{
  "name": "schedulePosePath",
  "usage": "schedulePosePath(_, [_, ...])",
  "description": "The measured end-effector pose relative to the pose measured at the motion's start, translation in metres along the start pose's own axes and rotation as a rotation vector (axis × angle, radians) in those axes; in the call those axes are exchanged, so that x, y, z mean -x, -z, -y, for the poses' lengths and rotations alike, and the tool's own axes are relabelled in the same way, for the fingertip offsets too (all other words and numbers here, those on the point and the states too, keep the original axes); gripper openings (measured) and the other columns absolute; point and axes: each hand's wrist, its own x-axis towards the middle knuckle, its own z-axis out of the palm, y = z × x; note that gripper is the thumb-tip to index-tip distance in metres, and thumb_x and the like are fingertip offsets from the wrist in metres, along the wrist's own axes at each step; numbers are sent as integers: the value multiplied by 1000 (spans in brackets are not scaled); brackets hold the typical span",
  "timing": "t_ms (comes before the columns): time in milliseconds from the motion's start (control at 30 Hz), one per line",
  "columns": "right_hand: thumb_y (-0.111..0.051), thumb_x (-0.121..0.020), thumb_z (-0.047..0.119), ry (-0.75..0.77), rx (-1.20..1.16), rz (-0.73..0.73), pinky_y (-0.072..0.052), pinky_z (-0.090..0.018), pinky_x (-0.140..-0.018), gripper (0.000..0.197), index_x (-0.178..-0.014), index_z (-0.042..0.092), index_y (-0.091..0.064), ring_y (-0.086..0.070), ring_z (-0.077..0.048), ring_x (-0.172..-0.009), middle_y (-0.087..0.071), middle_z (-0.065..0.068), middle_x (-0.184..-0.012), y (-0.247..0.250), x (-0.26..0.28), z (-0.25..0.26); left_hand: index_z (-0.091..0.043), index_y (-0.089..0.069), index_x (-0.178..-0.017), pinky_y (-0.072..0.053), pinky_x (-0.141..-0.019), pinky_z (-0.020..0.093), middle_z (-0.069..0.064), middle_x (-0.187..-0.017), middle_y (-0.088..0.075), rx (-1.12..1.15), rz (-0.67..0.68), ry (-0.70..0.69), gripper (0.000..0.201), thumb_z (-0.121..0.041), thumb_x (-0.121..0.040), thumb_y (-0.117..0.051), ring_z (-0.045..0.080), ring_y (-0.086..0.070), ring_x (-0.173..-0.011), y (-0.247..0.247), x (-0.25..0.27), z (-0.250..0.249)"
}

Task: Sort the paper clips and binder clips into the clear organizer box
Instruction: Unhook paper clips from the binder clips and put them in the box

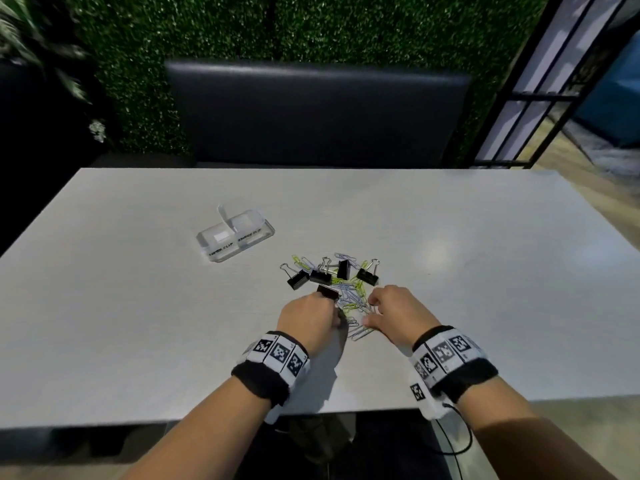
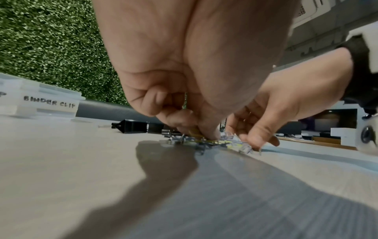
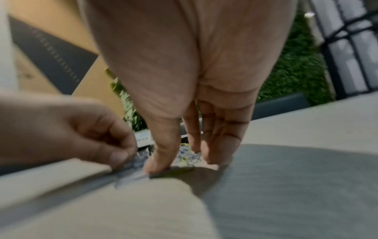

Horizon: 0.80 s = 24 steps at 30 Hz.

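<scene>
On table [image 1: 138,323]: five binder clips [image 1: 320,276]; left hand [image 1: 308,320] fingers pinching paper clips [image 1: 351,299]; right hand [image 1: 398,315] fingers apart.

We saw soft, even light on the table [image 1: 138,306], with a pale shiny patch on its right side. Dark shadows lay under both hands. The head picture bent at its edges, and the wall behind looked fuzzy. The right wrist picture was blurry all over. The left wrist picture was sharper.
</scene>
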Motion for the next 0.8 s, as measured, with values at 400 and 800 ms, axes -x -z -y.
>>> schedulePosePath(400, [-58,-92,4,55,114,-20,-52,-32,-71,14,-85,13,-66,-67,-21,-83,-69,-4,-92,-2,4,-1,-29,-71,-92,-47,-70,29,-5,-103,-70,194,-1,90,14,-22,-92,-59,19,-66,-90,15,8,8])
schedulePosePath(800, [-71,-90,23,180,-255,-123,-42,-18,-63,10,-80,25,-68,-61,-6,-77,-68,8,-82,63,1,29,-26,-73,-90,-53,-81,32,-8,-98,-74,399,-138,168,21,-14,-92,-56,19,-67,-91,70,13,43])
